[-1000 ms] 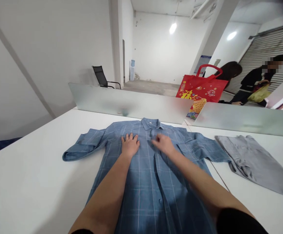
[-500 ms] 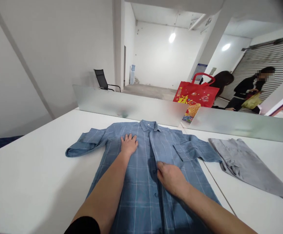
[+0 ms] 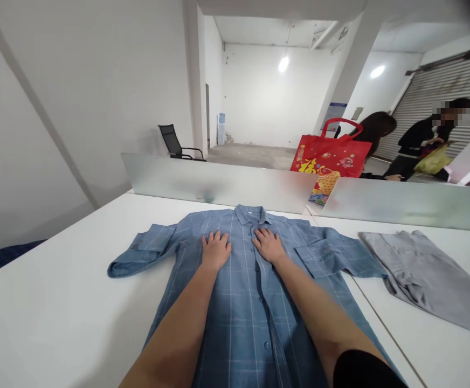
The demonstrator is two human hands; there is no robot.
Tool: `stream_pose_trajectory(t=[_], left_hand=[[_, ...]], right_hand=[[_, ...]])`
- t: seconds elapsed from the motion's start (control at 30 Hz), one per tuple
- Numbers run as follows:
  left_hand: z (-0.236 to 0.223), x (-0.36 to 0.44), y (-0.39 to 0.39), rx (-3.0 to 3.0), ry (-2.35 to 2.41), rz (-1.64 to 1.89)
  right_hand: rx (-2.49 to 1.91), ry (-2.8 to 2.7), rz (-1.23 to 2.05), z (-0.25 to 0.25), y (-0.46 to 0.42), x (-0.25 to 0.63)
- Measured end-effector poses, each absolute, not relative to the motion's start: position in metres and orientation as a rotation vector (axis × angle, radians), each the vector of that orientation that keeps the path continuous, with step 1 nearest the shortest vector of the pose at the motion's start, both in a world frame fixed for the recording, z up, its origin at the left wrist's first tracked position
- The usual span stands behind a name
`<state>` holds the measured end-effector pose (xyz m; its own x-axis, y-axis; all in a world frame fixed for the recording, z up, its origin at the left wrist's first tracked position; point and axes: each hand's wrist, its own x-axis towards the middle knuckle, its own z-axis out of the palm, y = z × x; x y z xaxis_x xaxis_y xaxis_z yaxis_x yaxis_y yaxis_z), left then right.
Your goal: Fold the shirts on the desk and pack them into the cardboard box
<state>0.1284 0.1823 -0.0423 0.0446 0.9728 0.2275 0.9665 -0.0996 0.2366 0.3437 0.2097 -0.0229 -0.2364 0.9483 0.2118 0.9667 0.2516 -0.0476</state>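
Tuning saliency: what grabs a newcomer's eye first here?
The bright red patterned carrier bag, standing behind the gap in the frosted partition. Then the blue checked collared shirt, spread on the white table, bare left hand and right hand on its chest.

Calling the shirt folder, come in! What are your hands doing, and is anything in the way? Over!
Left hand, right hand: open, on the blue checked shirt's chest. Front unbuttoned. Gray folded garment touching one sleeve.
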Motion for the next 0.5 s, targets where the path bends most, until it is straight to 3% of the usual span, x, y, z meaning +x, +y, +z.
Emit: stream_pose_trajectory(t=[0.27, 0.5], left_hand=[[-0.046, 0.113, 0.194, 2.311, 2.137, 0.528], [-0.041, 0.019, 0.217, 2.179, 2.397, 0.37]], right_hand=[[-1.799, -2.351, -0.254, -0.028, 0.226, 0.361], [-1.842, -2.398, -0.188, -0.011, 0.26, 0.349]])
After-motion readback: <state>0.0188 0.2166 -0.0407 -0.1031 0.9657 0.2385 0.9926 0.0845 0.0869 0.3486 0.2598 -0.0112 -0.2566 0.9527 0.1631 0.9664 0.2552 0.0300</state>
